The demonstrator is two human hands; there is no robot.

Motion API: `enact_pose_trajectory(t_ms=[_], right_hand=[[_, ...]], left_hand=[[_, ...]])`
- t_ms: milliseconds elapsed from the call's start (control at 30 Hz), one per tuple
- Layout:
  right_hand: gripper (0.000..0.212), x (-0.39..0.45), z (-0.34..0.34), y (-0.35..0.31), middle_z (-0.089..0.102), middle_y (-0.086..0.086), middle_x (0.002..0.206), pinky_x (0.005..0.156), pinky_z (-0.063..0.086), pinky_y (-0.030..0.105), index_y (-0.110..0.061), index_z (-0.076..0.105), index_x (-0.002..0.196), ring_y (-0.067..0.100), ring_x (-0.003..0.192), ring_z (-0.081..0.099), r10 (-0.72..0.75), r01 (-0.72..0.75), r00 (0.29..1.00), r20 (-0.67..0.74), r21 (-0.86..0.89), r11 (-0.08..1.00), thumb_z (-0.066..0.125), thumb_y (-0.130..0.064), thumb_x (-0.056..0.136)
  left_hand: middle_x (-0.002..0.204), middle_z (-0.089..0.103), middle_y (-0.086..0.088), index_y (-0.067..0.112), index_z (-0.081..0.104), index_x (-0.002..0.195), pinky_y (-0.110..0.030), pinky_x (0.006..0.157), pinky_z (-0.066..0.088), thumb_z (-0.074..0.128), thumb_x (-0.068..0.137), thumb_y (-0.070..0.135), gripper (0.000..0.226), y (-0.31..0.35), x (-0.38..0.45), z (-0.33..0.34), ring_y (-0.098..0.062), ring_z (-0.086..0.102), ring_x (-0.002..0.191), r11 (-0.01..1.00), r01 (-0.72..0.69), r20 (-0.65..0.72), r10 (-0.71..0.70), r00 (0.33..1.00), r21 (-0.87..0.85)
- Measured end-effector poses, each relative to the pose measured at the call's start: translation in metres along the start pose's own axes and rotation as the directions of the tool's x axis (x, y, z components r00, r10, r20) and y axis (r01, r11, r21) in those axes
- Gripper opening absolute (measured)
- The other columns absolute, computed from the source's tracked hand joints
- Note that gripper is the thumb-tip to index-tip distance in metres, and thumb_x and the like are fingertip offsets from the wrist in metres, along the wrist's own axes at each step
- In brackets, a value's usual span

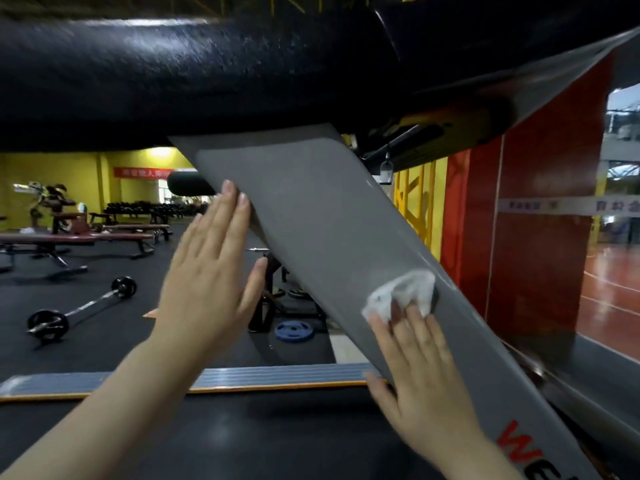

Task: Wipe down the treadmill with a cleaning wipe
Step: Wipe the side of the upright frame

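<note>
A slanted grey upright of the treadmill (322, 216) runs from upper centre down to the lower right, with red letters near its foot. My right hand (419, 372) lies flat on it and presses a crumpled white wipe (405, 292) under its straight fingertips. My left hand (211, 271) is spread open, its fingertips touching the upright's left edge. A black padded handrail (180, 77) fills the top of the view. The black running belt (242, 441) lies below, with a grey side rail edged in orange (277, 374).
On the dark gym floor to the left lie a barbell (79, 308) and a blue weight plate (294, 330). Benches (69, 240) and a dumbbell rack stand further back. A red pillar (540, 237) rises on the right, beside yellow framework.
</note>
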State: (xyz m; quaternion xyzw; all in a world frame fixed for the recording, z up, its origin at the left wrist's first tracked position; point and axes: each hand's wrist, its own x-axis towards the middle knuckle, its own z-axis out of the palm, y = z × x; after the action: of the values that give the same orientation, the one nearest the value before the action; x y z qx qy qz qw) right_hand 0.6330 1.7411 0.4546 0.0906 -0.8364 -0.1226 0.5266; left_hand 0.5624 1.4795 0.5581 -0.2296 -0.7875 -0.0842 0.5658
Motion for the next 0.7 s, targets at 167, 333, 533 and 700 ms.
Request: enact_pose_trajectory(t_ms=[167, 333, 533, 700], right_hand=[[0.068, 0.184, -0.046, -0.039, 0.014, 0.008, 0.163, 0.123, 0.005, 0.042, -0.017, 0.016, 0.156, 0.026, 0.151, 0.010, -0.073, 0.075, 0.988, -0.134, 0.010, 0.997, 0.030, -0.052, 0.100], [0.071, 0.119, -0.019, -0.028, 0.009, 0.011, 0.163, 0.122, 0.009, 0.045, -0.010, 0.018, 0.155, 0.032, 0.150, 0.011, -0.151, 0.140, 0.983, -0.107, -0.110, 0.984, 0.041, -0.048, 0.099], [0.066, 0.132, -0.015, -0.039, 0.020, 0.010, 0.161, 0.121, 0.016, 0.045, -0.011, 0.031, 0.152, 0.030, 0.149, 0.019, -0.297, 0.283, 0.949, -0.101, -0.136, 0.949, 0.037, -0.051, 0.099], [0.065, 0.218, -0.028, -0.068, 0.022, 0.008, 0.161, 0.122, 0.013, 0.044, -0.014, 0.031, 0.152, 0.029, 0.148, 0.020, -0.338, 0.306, 0.927, -0.164, -0.194, 0.932, 0.034, -0.051, 0.099]], left_hand=[[0.164, 0.017, -0.007, 0.009, 0.023, 0.155, -0.044, 0.123, 0.013, 0.038, 0.089, 0.020, 0.068, -0.019, 0.001, -0.019, -0.021, 0.015, 0.151, 0.994, -0.108, 0.004, 0.108, 0.994, 0.012], [0.162, 0.022, -0.012, 0.004, 0.025, 0.154, -0.053, 0.119, 0.022, 0.035, 0.085, 0.021, 0.071, -0.041, -0.001, -0.027, -0.027, 0.017, 0.151, 0.996, -0.091, 0.045, 0.090, 0.995, 0.019], [0.163, 0.020, -0.008, 0.009, 0.023, 0.155, -0.049, 0.121, 0.018, 0.042, 0.085, 0.022, 0.074, -0.060, 0.001, -0.028, -0.025, 0.015, 0.151, 0.999, -0.033, 0.054, 0.033, 0.998, -0.008], [0.161, 0.025, -0.003, 0.013, 0.027, 0.154, -0.037, 0.122, 0.013, 0.042, 0.085, 0.027, 0.072, -0.072, -0.010, -0.034, -0.024, 0.020, 0.149, 0.991, 0.074, 0.044, -0.069, 0.997, -0.110]])
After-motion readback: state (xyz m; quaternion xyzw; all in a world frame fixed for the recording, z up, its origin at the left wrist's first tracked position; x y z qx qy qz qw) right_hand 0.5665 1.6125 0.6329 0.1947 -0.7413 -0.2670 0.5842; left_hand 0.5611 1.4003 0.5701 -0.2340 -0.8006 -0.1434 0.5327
